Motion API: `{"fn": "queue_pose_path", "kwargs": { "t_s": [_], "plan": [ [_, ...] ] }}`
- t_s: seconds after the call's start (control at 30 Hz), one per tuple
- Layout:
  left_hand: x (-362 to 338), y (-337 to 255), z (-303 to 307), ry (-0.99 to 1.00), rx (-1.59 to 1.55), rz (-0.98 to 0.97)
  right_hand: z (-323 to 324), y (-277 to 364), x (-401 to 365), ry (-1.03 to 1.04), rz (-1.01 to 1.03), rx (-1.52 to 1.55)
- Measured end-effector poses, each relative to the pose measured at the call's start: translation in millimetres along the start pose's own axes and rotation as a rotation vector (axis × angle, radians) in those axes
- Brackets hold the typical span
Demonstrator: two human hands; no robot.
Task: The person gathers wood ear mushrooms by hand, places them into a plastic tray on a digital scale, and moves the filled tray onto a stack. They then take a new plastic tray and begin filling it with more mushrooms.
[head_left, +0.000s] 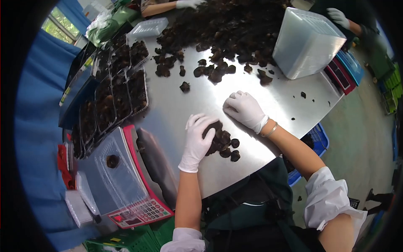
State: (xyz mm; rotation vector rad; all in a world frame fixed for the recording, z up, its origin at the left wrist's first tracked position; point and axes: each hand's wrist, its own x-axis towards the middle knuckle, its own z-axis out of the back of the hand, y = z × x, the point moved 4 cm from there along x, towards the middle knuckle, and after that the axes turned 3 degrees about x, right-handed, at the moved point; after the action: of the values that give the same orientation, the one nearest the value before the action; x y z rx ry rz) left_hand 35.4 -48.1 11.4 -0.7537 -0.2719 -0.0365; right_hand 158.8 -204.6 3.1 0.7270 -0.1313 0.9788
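My left hand (199, 140), in a white glove, curves its fingers over a small heap of dark brown wood ear mushrooms (222, 138) near the table's front edge. A few loose pieces lie at the heap's right side. To the right, my right hand (244, 110), also gloved, rests on the steel table (243, 172) with its fingers curled under. Whatever those fingers may hold is hidden. One bracelet circles the right wrist. At the far side spreads a big pile of the same mushrooms (222, 29).
At left, filled clear trays (121, 94) stand near a red-framed scale (147, 212), on which a clear tray (113, 168) holds one mushroom. A stack of clear trays (306, 46) stands at right. Below is a blue basket (320, 140). Other people's gloved hands (189, 3) show opposite.
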Motion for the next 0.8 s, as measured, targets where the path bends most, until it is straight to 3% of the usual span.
{"fn": "queue_pose_path", "kwargs": {
  "t_s": [0.13, 0.2, 0.27, 0.33, 0.4, 0.43, 0.5, 0.6, 0.67, 0.7, 0.73, 0.8],
  "plan": [
    [-5, 0, 10, -0.086, -0.054, 0.037, 46, -24, -37, -0.032, -0.302, -0.311],
    [-5, -1, 12, -0.178, -0.053, 0.002, 80, -20, -63, -0.195, -0.401, -0.462],
    [-7, -5, 16, -0.245, -0.038, -0.010, 101, 20, -69, -0.326, -0.430, -0.376],
    [-6, -3, 17, -0.290, -0.038, 0.022, 55, 0, -97, -0.102, -0.163, -0.264],
    [-6, -1, 15, -0.298, -0.031, 0.004, 22, 35, -92, 0.078, -0.205, 0.007],
    [-8, 0, 16, -0.304, -0.059, 0.022, 26, 35, -92, 0.066, -0.217, 0.005],
    [-12, 0, 18, -0.308, -0.083, 0.046, 24, 26, -87, 0.281, -0.348, -0.249],
    [-14, -1, 20, -0.319, -0.102, 0.061, 77, -36, -118, -0.006, -0.699, -0.218],
    [-15, -1, 21, -0.318, -0.081, 0.070, 114, -73, -156, -0.043, -0.847, -0.514],
    [-12, 0, 22, -0.316, -0.056, 0.081, 132, -77, -163, 0.140, -0.986, -0.753],
    [-9, -2, 24, -0.327, -0.059, 0.078, 143, -67, -162, 0.131, -0.914, -0.985],
    [-9, -7, 27, -0.327, -0.082, 0.115, 159, -58, -130, 0.088, -0.874, -0.500]
  ]
}}
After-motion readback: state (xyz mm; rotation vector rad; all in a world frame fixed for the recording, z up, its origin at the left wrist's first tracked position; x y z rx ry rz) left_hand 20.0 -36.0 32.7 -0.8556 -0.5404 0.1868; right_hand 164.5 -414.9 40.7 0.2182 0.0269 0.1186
